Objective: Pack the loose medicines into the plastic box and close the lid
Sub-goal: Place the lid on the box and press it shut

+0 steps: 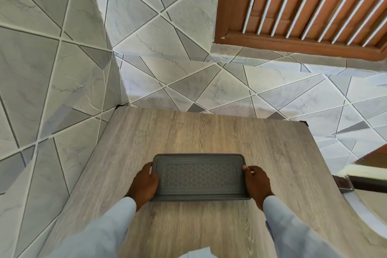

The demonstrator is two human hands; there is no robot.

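Note:
A grey plastic box (200, 177) sits on the wooden table (188, 132), its patterned lid flat on top. My left hand (145, 183) grips the box's left end, fingers curled over the edge. My right hand (256, 183) grips the right end the same way. No loose medicines show anywhere on the table; the inside of the box is hidden by the lid.
Tiled floor (209, 86) lies beyond the table's far edge and to the left. A brown wooden door (303, 6) with white bars stands at the upper right. A white-edged object (360, 174) lies off the table's right side.

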